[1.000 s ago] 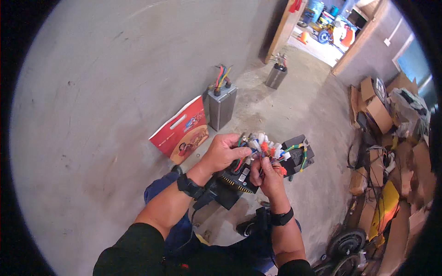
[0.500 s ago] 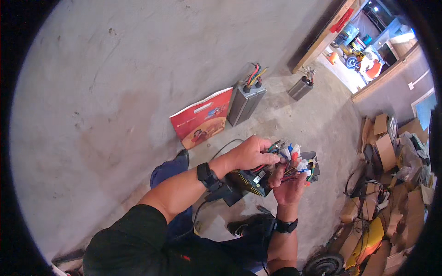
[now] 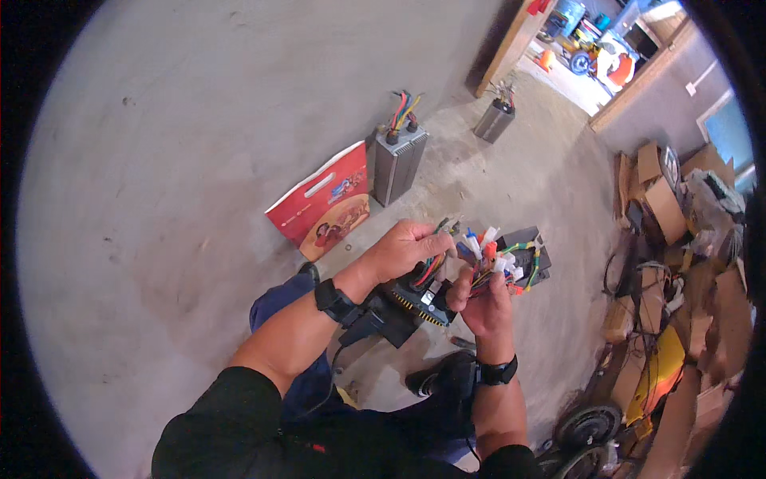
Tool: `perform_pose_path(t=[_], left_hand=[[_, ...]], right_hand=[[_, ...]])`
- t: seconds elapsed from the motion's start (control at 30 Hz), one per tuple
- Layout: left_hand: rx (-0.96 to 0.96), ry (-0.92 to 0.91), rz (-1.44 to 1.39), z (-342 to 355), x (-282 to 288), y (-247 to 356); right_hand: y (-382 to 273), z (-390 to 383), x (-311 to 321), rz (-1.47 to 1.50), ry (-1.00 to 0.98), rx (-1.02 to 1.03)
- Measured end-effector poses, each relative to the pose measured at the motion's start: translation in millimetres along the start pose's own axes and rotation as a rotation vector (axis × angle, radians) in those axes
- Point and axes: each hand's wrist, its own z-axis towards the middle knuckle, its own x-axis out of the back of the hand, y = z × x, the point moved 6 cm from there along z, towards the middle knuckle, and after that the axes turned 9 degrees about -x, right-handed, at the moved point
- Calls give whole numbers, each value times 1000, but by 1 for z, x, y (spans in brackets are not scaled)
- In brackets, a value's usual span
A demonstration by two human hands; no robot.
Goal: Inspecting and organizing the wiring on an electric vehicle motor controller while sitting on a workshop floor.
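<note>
My left hand [image 3: 401,254] pinches a group of thicker wires [image 3: 433,267], red, green and black, which rise from a dark finned box [image 3: 418,306] with yellowish marks along its edge. My right hand [image 3: 485,313] is closed round a bundle of thin coloured wires ending in white, blue and orange plug connectors [image 3: 488,249]. Both hands are close together above the dark box, and the wire ends fan out between and beyond them. Fingers partly hide where the two wire groups run.
Beyond my hands lies a black open box [image 3: 536,270]. A red carton bag [image 3: 325,199] leans by the wall, beside a tall grey finned box [image 3: 399,168] with wires on top. A smaller one [image 3: 495,121] stands near the doorway. Cardboard scraps [image 3: 666,211] are heaped at right.
My view has shifted, so the surroundings sit further left and higher. My hands have drawn slightly apart, and the connectors spread more visibly above my right hand.
</note>
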Motion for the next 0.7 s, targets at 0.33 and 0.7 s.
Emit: perform_pose_path(t=[0.33,0.7], left_hand=[[-138,50,-64,1,9,-3],[-288,136,513,-6,-2,32]], right_hand=[[-9,0,4,25,-1,26],[-11,1,4,-41,74,96]])
